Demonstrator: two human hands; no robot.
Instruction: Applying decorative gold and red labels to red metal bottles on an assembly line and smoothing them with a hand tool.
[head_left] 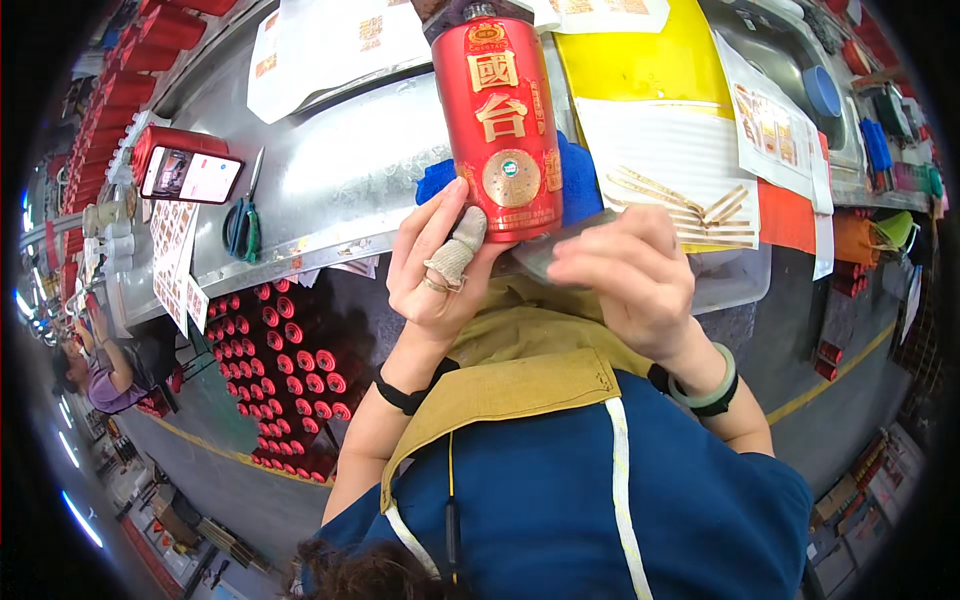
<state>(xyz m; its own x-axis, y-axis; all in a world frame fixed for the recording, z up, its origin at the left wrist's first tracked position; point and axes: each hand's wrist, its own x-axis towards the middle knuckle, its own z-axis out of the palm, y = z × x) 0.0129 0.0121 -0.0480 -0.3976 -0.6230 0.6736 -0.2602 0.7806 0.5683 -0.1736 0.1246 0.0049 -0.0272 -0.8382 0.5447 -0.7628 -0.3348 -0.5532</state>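
A red bottle with gold lettering and a round gold emblem lies with its neck pointing away from me, over a blue cloth. My left hand grips the bottle's near end, its fingers along the side; one finger wears a grey knitted cover. Just right of the bottle's base, my right hand has its fingers curled together. A blurred grey flat piece shows between those fingers and the base; what it is I cannot make out. Gold label strips lie on a white sheet beyond my right hand.
The metal table carries a phone and green-handled scissors at left, label sheets and a yellow sheet at right. Stacked red bottles stand below left. Another person sits far left.
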